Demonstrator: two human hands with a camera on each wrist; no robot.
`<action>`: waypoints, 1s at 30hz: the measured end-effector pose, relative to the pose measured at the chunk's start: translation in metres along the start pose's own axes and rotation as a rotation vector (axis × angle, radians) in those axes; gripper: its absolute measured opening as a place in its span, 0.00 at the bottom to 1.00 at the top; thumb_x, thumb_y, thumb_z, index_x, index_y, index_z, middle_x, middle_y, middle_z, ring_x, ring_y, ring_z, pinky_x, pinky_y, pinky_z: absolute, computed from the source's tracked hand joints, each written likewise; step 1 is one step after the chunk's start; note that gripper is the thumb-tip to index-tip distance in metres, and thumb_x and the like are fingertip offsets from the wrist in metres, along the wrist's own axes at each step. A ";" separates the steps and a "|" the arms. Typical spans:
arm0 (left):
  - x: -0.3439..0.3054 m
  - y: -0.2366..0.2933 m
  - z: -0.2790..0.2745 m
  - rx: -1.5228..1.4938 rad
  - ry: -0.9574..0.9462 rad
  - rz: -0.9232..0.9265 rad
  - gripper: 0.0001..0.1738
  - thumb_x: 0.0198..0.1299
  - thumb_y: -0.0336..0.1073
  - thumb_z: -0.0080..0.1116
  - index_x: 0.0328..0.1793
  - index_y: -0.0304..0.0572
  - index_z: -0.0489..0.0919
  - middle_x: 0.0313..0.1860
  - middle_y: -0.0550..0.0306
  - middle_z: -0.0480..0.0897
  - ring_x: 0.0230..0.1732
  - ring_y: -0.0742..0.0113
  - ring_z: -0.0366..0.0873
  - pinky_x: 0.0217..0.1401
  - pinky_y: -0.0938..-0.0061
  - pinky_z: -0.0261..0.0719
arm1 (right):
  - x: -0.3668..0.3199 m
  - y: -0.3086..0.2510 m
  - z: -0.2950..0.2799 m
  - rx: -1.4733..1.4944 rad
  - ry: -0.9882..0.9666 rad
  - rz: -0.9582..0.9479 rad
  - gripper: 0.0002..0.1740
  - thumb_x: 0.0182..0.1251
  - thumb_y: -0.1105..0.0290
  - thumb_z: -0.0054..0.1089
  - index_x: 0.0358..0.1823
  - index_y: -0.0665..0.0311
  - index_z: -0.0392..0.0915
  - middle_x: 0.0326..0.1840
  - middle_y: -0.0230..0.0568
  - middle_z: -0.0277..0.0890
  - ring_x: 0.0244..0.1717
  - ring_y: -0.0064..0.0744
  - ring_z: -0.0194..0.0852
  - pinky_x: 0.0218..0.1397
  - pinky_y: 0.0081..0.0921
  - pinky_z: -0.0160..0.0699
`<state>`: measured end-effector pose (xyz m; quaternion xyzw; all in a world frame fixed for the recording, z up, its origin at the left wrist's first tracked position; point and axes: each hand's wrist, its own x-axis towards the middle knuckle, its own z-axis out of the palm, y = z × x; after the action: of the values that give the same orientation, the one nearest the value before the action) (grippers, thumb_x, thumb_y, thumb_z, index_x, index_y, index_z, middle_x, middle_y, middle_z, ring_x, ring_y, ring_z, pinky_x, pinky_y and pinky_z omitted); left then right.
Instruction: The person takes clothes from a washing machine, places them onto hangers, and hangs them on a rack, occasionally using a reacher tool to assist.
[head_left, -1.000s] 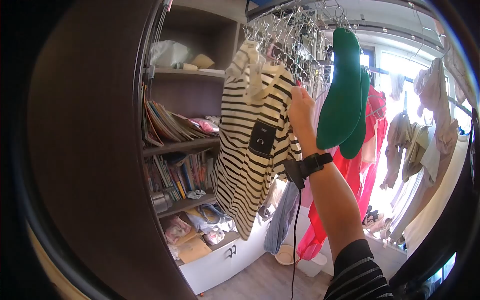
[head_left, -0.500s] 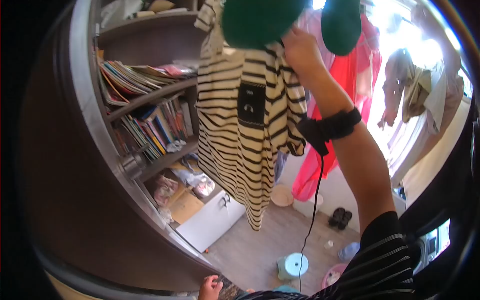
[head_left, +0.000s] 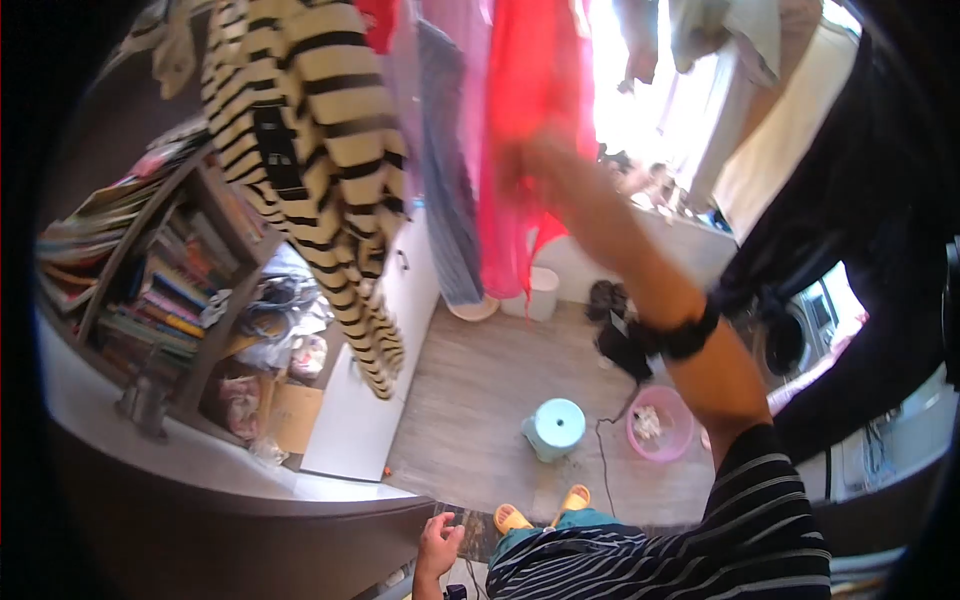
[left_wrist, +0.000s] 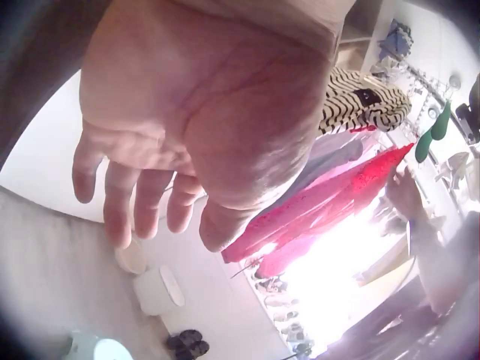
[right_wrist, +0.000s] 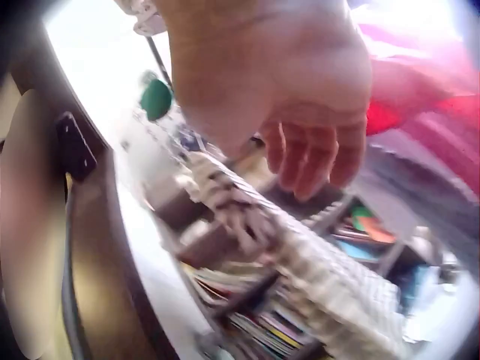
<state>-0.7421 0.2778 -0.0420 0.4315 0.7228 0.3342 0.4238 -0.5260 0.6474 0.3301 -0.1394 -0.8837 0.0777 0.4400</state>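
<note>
My right hand (head_left: pixel 550 170) is blurred in front of the red garment (head_left: pixel 520 90), right of the striped shirt (head_left: pixel 340 110). The right wrist view shows that hand (right_wrist: pixel 285 82) with loosely bent fingers and nothing in them, the striped shirt (right_wrist: pixel 315 277) hanging below. My left hand (head_left: pixel 438 545) hangs low beside the body, loosely curled and empty. In the left wrist view its palm (left_wrist: pixel 210 105) faces the camera, fingers relaxed. Green insoles (left_wrist: pixel 433 135) hang at the right of that view.
Bookshelves (head_left: pixel 190 270) stand at the left. On the floor are a blue stool (head_left: pixel 556 428), a pink basin (head_left: pixel 660 424), a white bin (head_left: pixel 540 292) and dark shoes (head_left: pixel 606 299). Dark clothing (head_left: pixel 850 220) hangs at the right.
The head view has tilted down and turned right. My right hand has let go up by the striped shirt and come down to the right; the green insoles have left the head view.
</note>
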 end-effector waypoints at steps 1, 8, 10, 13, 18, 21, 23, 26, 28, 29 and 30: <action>0.000 -0.004 0.001 0.014 -0.035 -0.018 0.23 0.56 0.38 0.64 0.56 0.36 0.76 0.52 0.47 0.79 0.44 0.62 0.82 0.50 0.68 0.79 | -0.059 -0.014 0.013 0.430 -0.095 0.485 0.15 0.77 0.69 0.42 0.56 0.69 0.72 0.45 0.37 0.74 0.46 0.28 0.75 0.52 0.27 0.75; 0.003 -0.024 0.025 0.146 -0.324 -0.121 0.20 0.57 0.36 0.63 0.55 0.37 0.78 0.44 0.52 0.84 0.44 0.66 0.81 0.50 0.71 0.79 | -0.518 -0.103 -0.005 0.138 -0.962 1.349 0.26 0.68 0.46 0.50 0.46 0.64 0.79 0.43 0.54 0.81 0.46 0.55 0.79 0.50 0.44 0.76; 0.006 -0.041 0.036 0.203 -0.418 -0.142 0.19 0.57 0.36 0.63 0.54 0.37 0.78 0.43 0.52 0.84 0.43 0.66 0.81 0.50 0.71 0.79 | -0.577 -0.173 -0.034 0.049 -1.113 1.525 0.31 0.63 0.42 0.50 0.41 0.67 0.82 0.41 0.58 0.81 0.45 0.57 0.80 0.46 0.49 0.77; 0.001 -0.050 0.066 0.298 -0.654 -0.183 0.18 0.59 0.36 0.63 0.54 0.36 0.78 0.43 0.54 0.84 0.45 0.68 0.80 0.50 0.72 0.78 | -0.663 -0.265 -0.046 0.222 -1.085 1.682 0.29 0.65 0.44 0.49 0.46 0.64 0.81 0.46 0.54 0.81 0.48 0.55 0.79 0.52 0.46 0.76; -0.021 -0.045 0.150 0.455 -1.058 -0.113 0.20 0.63 0.40 0.60 0.56 0.34 0.78 0.45 0.50 0.85 0.47 0.66 0.82 0.52 0.72 0.78 | -0.745 -0.399 0.008 0.464 -0.634 1.943 0.25 0.70 0.49 0.43 0.51 0.60 0.79 0.48 0.53 0.80 0.50 0.52 0.78 0.55 0.45 0.73; -0.040 -0.018 0.206 0.704 -1.166 0.052 0.20 0.67 0.42 0.55 0.56 0.32 0.77 0.47 0.48 0.84 0.48 0.65 0.81 0.53 0.72 0.76 | -0.767 -0.458 -0.008 0.583 -0.074 2.218 0.24 0.70 0.50 0.43 0.49 0.63 0.77 0.39 0.43 0.79 0.41 0.34 0.77 0.41 0.33 0.76; -0.047 -0.014 0.241 0.681 -1.247 0.088 0.22 0.69 0.44 0.52 0.56 0.29 0.76 0.47 0.48 0.84 0.50 0.65 0.80 0.54 0.71 0.75 | -0.756 -0.490 -0.028 0.621 0.431 2.404 0.31 0.69 0.42 0.45 0.43 0.66 0.79 0.32 0.39 0.77 0.28 0.31 0.74 0.29 0.29 0.73; -0.095 0.072 0.308 0.837 -1.276 -0.068 0.28 0.67 0.51 0.54 0.57 0.30 0.75 0.45 0.47 0.84 0.49 0.61 0.80 0.53 0.71 0.75 | -0.765 -0.521 -0.044 0.645 0.790 2.472 0.34 0.66 0.35 0.50 0.41 0.64 0.78 0.28 0.34 0.74 0.27 0.23 0.69 0.26 0.24 0.68; -0.098 0.076 0.344 0.970 -1.281 -0.027 0.31 0.64 0.54 0.57 0.57 0.31 0.76 0.44 0.48 0.84 0.47 0.62 0.80 0.51 0.71 0.76 | -0.804 -0.542 -0.008 0.471 1.008 2.443 0.33 0.66 0.36 0.52 0.35 0.65 0.77 0.25 0.29 0.73 0.27 0.21 0.67 0.32 0.22 0.69; -0.096 0.079 0.358 1.035 -1.283 -0.009 0.32 0.62 0.56 0.59 0.57 0.32 0.76 0.44 0.48 0.84 0.46 0.63 0.80 0.50 0.71 0.76 | -0.822 -0.548 0.007 0.558 1.100 2.381 0.32 0.68 0.38 0.50 0.35 0.65 0.76 0.25 0.28 0.72 0.27 0.22 0.67 0.32 0.22 0.69; -0.101 0.095 0.374 1.040 -1.306 -0.025 0.33 0.60 0.57 0.61 0.57 0.32 0.76 0.43 0.49 0.84 0.45 0.63 0.80 0.49 0.71 0.77 | -0.823 -0.552 -0.001 0.706 1.166 2.363 0.29 0.72 0.43 0.47 0.40 0.67 0.78 0.30 0.31 0.77 0.31 0.23 0.71 0.36 0.23 0.72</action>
<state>-0.3460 0.2684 -0.0843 0.6709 0.3986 -0.3643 0.5082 -0.1506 -0.1352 -0.1481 -0.6988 0.1407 0.5545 0.4294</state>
